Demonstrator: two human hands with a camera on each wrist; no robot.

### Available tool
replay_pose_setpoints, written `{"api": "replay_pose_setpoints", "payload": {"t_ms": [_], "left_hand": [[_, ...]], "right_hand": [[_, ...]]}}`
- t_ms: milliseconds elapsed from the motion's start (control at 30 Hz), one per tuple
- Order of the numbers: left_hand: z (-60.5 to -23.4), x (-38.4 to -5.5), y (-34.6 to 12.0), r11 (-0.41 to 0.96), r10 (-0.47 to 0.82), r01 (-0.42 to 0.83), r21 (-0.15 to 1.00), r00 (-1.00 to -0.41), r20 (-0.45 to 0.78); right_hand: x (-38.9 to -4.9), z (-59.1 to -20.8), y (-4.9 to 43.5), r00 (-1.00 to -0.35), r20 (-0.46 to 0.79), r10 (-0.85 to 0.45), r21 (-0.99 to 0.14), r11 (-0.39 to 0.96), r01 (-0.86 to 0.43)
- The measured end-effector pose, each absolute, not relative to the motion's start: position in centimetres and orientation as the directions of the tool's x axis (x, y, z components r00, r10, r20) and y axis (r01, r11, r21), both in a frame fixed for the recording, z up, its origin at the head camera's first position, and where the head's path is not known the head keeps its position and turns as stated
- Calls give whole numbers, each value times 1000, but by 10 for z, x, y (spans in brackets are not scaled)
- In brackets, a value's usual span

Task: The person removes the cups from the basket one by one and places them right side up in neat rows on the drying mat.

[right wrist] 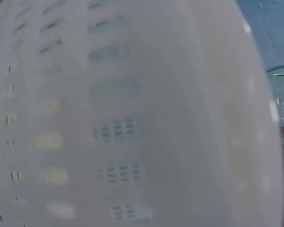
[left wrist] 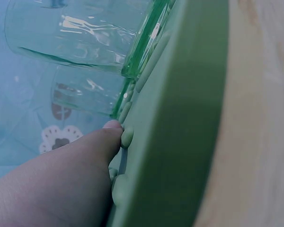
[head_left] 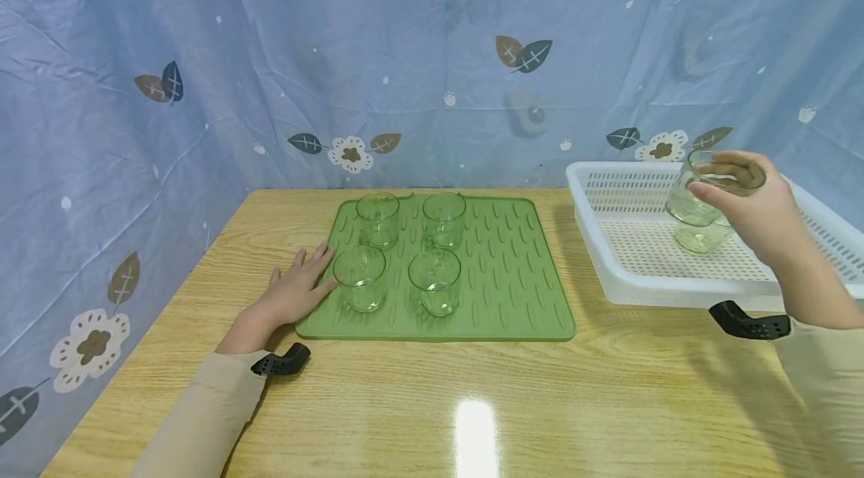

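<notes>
My right hand [head_left: 756, 200] grips a clear green-tinted drinking glass [head_left: 682, 199], tilted, above the white plastic basket [head_left: 621, 289]. Below it, another glass [head_left: 698, 240] sits inside the basket, partly hidden behind the held one. On the left, my left hand [head_left: 295, 296] lies with fingers spread at the left edge of the green drying mat [head_left: 509, 283]. In the left wrist view its thumb [left wrist: 80, 165] rests on the mat's ridged surface, near the glasses. Several matching glasses stand upright on the mat's left half, including a front one [head_left: 435, 283] and a back one [head_left: 444, 219].
The basket stands at the right of the wooden table [head_left: 378, 403], and its slotted wall [right wrist: 170, 118] fills most of the right wrist view. A blue patterned curtain [head_left: 432, 65] hangs behind and along the left side. Black cameras are strapped to both wrists.
</notes>
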State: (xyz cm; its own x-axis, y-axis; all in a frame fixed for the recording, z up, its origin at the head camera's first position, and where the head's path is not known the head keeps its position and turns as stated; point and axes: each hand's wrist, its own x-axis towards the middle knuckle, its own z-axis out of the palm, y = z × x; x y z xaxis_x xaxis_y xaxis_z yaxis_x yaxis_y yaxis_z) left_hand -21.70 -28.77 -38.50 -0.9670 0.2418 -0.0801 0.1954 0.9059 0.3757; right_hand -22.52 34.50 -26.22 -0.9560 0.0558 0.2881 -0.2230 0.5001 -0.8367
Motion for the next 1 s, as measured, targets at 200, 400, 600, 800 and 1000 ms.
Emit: {"api": "replay_pose_setpoints", "payload": {"t_ms": [200,400,600,800,1000], "left_hand": [[-386,-217,-287,905,242,193,379,-966,-86],[-384,-217,-287,906,239,191,378,-967,-86],[-382,-217,-287,907,240,194,375,-967,-81],[-380,-215,-285,905,242,199,376,-968,-71],[-381,-216,-285,906,247,201,374,-966,-79]], "right_hand": [[-225,-262,329,-965,263,9,-837,499,-224],[-225,-261,311,-958,288,6,-838,485,-249],[-225,-260,294,-956,291,-29,-836,478,-268],[-225,-262,273,-950,311,-41,-834,468,-293],[-222,-265,251,-943,330,-49,-837,447,-316]]}}
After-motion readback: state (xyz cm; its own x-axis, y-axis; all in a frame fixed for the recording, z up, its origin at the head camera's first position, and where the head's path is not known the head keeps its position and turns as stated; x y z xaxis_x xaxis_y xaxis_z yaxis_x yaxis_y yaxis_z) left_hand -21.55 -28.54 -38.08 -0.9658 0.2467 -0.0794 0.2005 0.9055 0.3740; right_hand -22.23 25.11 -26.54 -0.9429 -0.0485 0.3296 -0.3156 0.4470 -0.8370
